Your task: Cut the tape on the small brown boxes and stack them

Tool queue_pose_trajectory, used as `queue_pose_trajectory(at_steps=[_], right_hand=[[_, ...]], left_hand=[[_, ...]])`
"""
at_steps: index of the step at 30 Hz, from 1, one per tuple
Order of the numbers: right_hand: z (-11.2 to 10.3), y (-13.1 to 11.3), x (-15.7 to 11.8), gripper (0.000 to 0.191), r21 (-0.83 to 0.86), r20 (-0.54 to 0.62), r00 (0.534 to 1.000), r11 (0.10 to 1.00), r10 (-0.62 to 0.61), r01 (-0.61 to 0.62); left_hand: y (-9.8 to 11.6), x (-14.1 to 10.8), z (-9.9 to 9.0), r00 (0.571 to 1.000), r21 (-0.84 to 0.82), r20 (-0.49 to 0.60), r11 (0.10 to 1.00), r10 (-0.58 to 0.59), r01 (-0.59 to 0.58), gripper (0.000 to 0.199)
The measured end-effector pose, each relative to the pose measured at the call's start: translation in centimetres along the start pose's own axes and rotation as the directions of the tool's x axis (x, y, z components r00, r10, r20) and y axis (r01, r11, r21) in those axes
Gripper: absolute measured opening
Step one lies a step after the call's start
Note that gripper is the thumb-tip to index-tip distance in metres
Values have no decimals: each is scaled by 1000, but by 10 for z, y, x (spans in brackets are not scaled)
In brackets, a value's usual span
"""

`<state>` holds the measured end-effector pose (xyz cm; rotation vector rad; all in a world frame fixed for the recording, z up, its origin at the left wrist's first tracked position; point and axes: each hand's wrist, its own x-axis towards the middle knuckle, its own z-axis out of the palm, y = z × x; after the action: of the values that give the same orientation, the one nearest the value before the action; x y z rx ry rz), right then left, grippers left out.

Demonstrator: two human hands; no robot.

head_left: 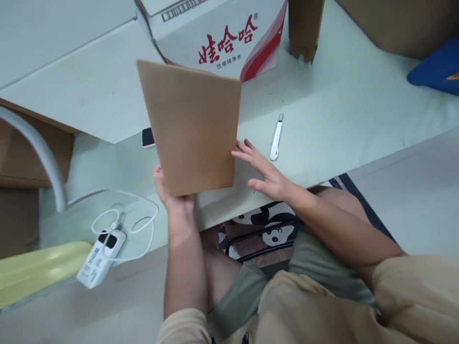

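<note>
A brown cardboard piece (193, 129) stands raised over the pale green table, its broad plain face toward me. Whether it is a flat sheet or a box, I cannot tell. My left hand (174, 193) grips its lower left part, with most of the fingers hidden behind it. At its right edge, my right hand (263, 172) has its fingers spread, and the fingertips are at or very near the cardboard. Right of that hand lies a white utility knife (276, 138) on the table.
Behind the cardboard stands a white carton with red lettering (229, 48). An upright brown cardboard piece (304, 28) is beside it. At left are a phone (147, 137), a white power bank (101, 258) with a looped cable, and a yellow object (46, 267). Something blue (437, 67) sits far right.
</note>
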<state>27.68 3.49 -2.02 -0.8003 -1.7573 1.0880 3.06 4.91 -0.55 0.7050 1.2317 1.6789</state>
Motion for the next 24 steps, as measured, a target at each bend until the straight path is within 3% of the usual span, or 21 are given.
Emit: queue_pose_trajectory(at_steps=[3, 6, 9, 12, 15, 17, 20, 24], right_hand=[[-4, -4, 1, 79, -76, -32, 997, 995, -70, 67], [-9, -5, 2, 78, -115, -100, 984, 984, -150, 139], [-13, -11, 1, 74, -218, -153, 965, 960, -212, 177], [-14, -23, -3, 68, -317, -177, 940, 921, -290, 225], [-17, -35, -6, 57, -376, -210, 905, 885, -370, 275], [-20, -38, -6, 50, -413, -253, 895, 878, -367, 243], [-24, -37, -5, 45, -432, -321, 889, 886, -327, 170], [-26, -31, -2, 38, -362, -379, 886, 924, -269, 125]], left_hand=[[-9, -11, 16, 989, -126, 1, 981, -146, 145, 40], [-16, -17, 23, 965, -94, 47, 961, -258, 261, 40], [-18, -17, 19, 932, -34, 139, 939, -336, 343, 40], [-18, -18, 12, 872, 29, 261, 906, -415, 422, 58], [-19, -22, 10, 848, 85, 267, 888, -458, 453, 55], [-20, -25, 11, 824, 123, 267, 866, -499, 485, 46], [-18, -30, 15, 750, 180, 354, 828, -559, 532, 44], [-16, -34, 21, 674, 221, 419, 788, -609, 575, 62]])
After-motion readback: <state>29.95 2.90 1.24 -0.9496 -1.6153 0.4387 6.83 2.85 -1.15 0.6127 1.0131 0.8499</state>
